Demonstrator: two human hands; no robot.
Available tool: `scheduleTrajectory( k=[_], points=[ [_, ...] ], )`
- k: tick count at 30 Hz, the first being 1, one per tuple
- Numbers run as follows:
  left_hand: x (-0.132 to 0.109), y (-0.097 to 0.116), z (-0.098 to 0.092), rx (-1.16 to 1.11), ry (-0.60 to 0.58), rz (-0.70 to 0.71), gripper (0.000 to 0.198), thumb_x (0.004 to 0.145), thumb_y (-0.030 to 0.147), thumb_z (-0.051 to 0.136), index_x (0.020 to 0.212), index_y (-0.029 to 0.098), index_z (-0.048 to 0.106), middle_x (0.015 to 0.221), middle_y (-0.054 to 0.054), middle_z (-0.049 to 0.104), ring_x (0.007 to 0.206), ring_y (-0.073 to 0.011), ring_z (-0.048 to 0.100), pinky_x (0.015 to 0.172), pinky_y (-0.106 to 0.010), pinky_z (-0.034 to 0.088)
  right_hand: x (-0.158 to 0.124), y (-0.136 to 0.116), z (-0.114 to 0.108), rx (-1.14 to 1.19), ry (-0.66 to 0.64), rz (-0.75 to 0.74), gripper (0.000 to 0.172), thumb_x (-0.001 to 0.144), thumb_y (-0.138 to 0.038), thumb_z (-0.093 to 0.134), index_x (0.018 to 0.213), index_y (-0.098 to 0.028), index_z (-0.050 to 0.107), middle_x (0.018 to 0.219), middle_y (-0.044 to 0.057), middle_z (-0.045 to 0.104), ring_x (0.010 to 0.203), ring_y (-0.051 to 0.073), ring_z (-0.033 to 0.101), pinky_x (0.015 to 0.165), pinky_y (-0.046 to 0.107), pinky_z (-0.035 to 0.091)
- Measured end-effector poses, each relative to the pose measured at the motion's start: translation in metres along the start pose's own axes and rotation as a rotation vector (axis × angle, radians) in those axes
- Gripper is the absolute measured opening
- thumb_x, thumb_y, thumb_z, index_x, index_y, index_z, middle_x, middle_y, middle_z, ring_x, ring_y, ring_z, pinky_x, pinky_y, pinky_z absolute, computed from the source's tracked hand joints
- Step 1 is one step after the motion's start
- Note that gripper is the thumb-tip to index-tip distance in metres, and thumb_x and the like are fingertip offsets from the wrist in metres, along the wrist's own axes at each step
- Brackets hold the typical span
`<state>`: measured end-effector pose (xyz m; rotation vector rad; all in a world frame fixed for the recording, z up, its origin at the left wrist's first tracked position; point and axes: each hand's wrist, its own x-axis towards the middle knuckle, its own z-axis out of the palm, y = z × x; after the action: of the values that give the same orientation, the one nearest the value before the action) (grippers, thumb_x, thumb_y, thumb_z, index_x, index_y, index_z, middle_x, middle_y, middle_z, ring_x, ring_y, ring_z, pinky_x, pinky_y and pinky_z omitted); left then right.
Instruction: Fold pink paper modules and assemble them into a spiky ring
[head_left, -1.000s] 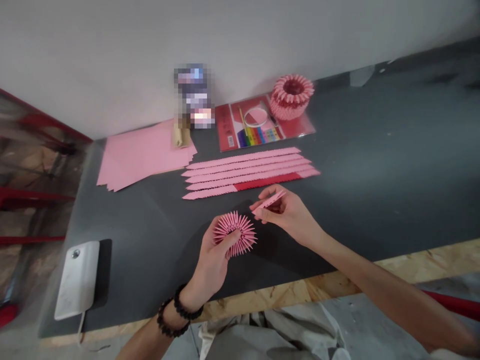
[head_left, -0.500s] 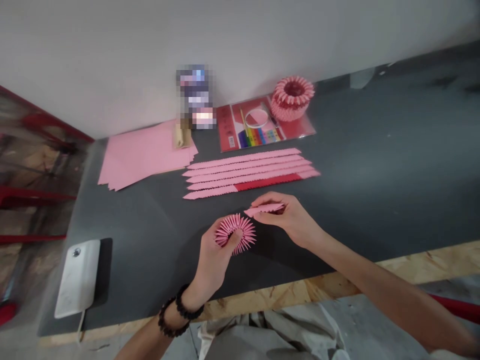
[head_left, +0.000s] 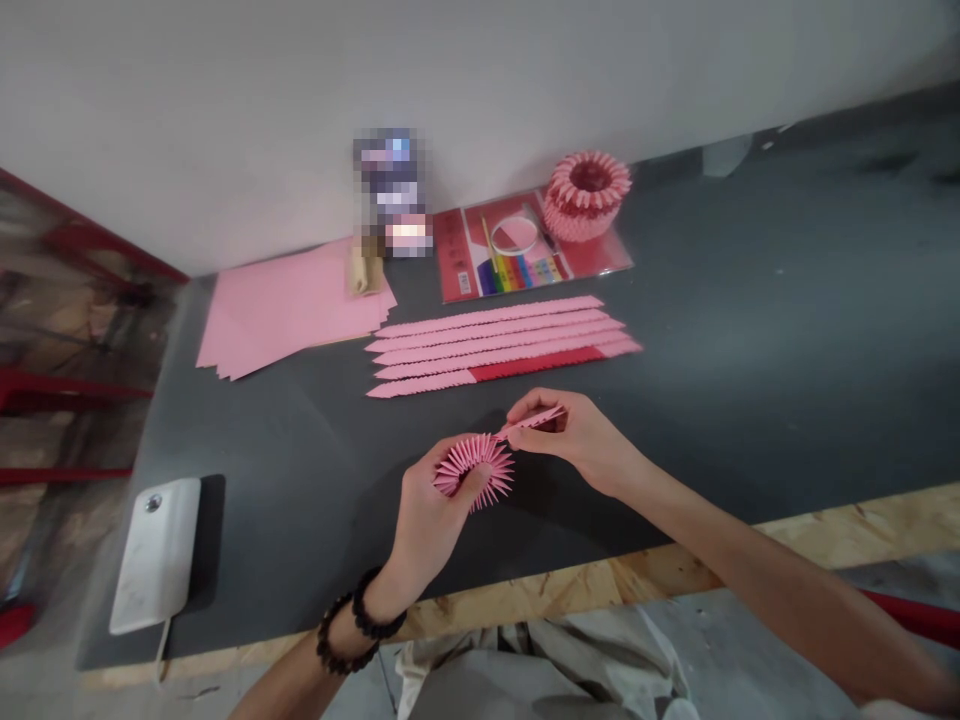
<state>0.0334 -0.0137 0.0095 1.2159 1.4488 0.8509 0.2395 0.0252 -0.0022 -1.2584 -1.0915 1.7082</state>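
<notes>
A: Left hand [head_left: 435, 510] first. What do we log?

B: We log its grip closed on the spiky pink paper ring [head_left: 475, 470], thumb across the front, fingers behind. The ring sits just above the near part of the dark worktop [head_left: 750, 330]; we can't tell if it touches it.

A: Right hand [head_left: 581, 440]?

B: Narrow pinch grip on a folded pink paper piece [head_left: 534, 420], held flat-ish, pointing left. We see its tip touching the ring's upper right edge.

A: Wrist detail?

B: We note bead bracelets [head_left: 352, 625] on the left wrist.

A: Surroundings, quick.

B: Just beyond the hands we have a row of long pink strips [head_left: 499, 330]; the nearest one is part red. Pink paper sheets [head_left: 289, 305] lie far left of those. At the wall we mark a coloured paper packet [head_left: 480, 260] with a finished pink paper ring [head_left: 587, 195] standing on its right end. White device [head_left: 154, 555] sits near the left edge, well apart from both hands.
</notes>
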Motion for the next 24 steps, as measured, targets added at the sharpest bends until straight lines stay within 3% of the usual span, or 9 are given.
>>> scheduleTrajectory(
  k=[6, 11, 18, 24],
  points=[
    [-0.001, 0.004, -0.001, 0.020, -0.025, 0.003, 0.022, 0.084, 0.029, 0.078, 0.105, 0.021, 0.078, 0.100, -0.004, 0.081, 0.092, -0.0232, 0.074, 0.088, -0.032, 0.055, 0.001, -0.001, -0.001, 0.015, 0.013, 0.038, 0.045, 0.065, -0.036, 0.094, 0.098, -0.021, 0.067, 0.089, 0.003, 0.079, 0.080, 0.018, 0.073, 0.080, 0.033, 0.056],
    [0.000, 0.001, -0.001, -0.010, -0.047, -0.003, 0.024, 0.085, 0.031, 0.078, 0.106, 0.020, 0.078, 0.100, -0.005, 0.081, 0.090, -0.0234, 0.074, 0.088, -0.032, 0.054, 0.001, 0.002, 0.002, 0.058, -0.003, -0.024, 0.039, 0.068, -0.039, 0.093, 0.088, -0.020, 0.066, 0.087, 0.003, 0.077, 0.082, 0.017, 0.072, 0.080, 0.032, 0.056],
    [-0.001, -0.006, 0.001, -0.069, -0.073, -0.013, 0.028, 0.085, 0.035, 0.079, 0.109, 0.019, 0.077, 0.103, -0.006, 0.080, 0.094, -0.0241, 0.073, 0.090, -0.033, 0.053, -0.002, -0.002, 0.003, -0.005, -0.031, -0.060, 0.040, 0.068, -0.040, 0.092, 0.095, -0.021, 0.069, 0.088, 0.004, 0.078, 0.081, 0.018, 0.074, 0.080, 0.034, 0.059],
    [-0.002, -0.004, 0.002, -0.069, -0.058, -0.010, 0.030, 0.084, 0.035, 0.081, 0.108, 0.019, 0.077, 0.103, -0.006, 0.081, 0.093, -0.0243, 0.073, 0.089, -0.032, 0.053, -0.003, -0.004, 0.004, -0.110, -0.067, -0.092, 0.035, 0.068, -0.043, 0.091, 0.086, -0.021, 0.070, 0.082, 0.002, 0.075, 0.073, 0.017, 0.070, 0.069, 0.030, 0.057]
  ],
)
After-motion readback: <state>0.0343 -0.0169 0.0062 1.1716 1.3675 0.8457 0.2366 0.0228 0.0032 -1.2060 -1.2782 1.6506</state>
